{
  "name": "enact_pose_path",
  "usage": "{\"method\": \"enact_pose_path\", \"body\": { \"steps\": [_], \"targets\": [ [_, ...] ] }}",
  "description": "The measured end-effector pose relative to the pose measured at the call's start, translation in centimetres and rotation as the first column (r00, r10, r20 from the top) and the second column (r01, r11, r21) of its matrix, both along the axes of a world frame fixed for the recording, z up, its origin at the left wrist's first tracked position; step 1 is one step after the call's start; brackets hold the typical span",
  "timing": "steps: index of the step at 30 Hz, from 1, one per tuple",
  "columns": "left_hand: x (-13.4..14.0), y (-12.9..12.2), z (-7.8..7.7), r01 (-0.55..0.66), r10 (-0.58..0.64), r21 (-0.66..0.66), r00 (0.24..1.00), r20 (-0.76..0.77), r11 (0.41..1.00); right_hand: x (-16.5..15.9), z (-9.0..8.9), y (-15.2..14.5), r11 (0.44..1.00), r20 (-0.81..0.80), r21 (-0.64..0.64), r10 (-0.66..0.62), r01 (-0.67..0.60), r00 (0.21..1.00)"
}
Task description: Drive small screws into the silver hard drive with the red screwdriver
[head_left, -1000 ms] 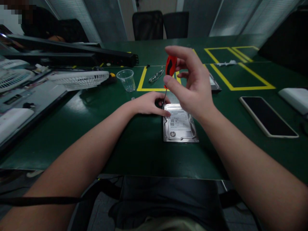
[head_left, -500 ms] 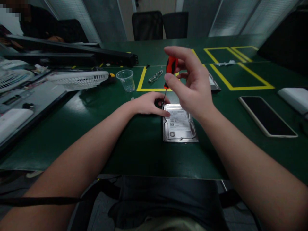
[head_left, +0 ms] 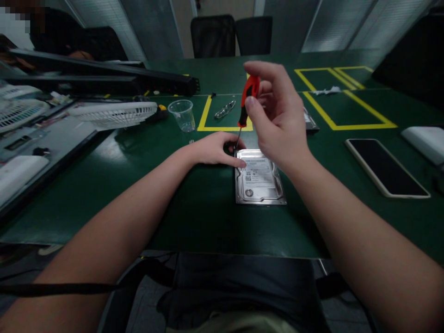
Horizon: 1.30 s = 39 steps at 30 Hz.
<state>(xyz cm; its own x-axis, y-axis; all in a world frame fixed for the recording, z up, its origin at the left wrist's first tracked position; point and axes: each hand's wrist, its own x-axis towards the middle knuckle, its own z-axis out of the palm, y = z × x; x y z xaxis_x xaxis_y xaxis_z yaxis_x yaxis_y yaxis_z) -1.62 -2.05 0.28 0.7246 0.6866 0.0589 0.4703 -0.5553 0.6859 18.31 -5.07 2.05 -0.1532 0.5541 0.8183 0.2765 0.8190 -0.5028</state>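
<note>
A silver hard drive (head_left: 260, 178) lies label-up on the green table, its long side pointing away from me. My left hand (head_left: 217, 149) grips the drive's far left corner, thumb on the top face and fingers bent round beyond the edge. In my right hand (head_left: 279, 108) is a red and black screwdriver (head_left: 250, 95), held by its handle between thumb and fingers. Its thin shaft slants down to the drive's far left corner, beside my left hand. Whether the tip sits in a screw is too small to tell.
A clear plastic cup (head_left: 182, 115) stands beyond my left hand, with a white fan (head_left: 114, 113) further left. A shiny metal piece (head_left: 225, 110) lies inside yellow tape. Another drive (head_left: 310, 121) is partly behind my right hand. A phone (head_left: 386, 167) lies at right. A person sits far left.
The screwdriver's handle and my right hand have shifted slightly right, and the handle leans more. My left hand and the hard drive are practically where they were.
</note>
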Motion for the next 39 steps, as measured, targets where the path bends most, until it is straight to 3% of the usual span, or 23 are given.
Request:
{"method": "enact_pose_path", "body": {
  "steps": [8,13,17,19,23,27,33,39],
  "targets": [
    [0.0,0.1,-0.1,0.007,-0.007,0.001,1.000,0.009,1.000,-0.2,0.0,0.1,0.999,-0.027,-0.029,0.037,-0.038,0.999],
    [0.1,-0.1,0.0,-0.017,0.017,-0.005,1.000,-0.001,1.000,0.0,0.1,0.6,0.976,-0.065,0.043,0.218,-0.216,0.974],
    [0.1,0.0,-0.1,-0.015,0.015,-0.008,1.000,0.014,1.000,0.0,-0.2,0.9,0.976,-0.057,0.027,0.219,-0.218,0.974],
    [0.0,0.0,-0.1,-0.009,0.009,-0.006,1.000,0.011,1.000,-0.1,-0.2,0.8,0.972,-0.054,0.112,0.213,-0.206,0.976],
    [0.0,0.0,-0.1,-0.009,0.010,-0.005,1.000,0.007,1.000,-0.3,0.0,0.3,0.997,-0.034,0.021,0.078,-0.078,0.996],
    [0.1,-0.1,0.1,-0.005,0.005,-0.002,1.000,0.013,1.000,-0.3,0.0,-0.1,0.999,-0.012,-0.032,0.034,-0.034,0.999],
    [0.2,-0.3,0.3,-0.020,0.021,-0.013,1.000,0.007,1.000,-0.1,-0.4,-0.2,0.995,-0.008,-0.088,0.056,-0.056,0.998],
    [0.2,-0.1,0.0,-0.016,0.016,-0.005,1.000,0.006,1.000,-0.7,-0.5,0.5,0.984,-0.110,-0.004,0.175,-0.177,0.978]
  ]
}}
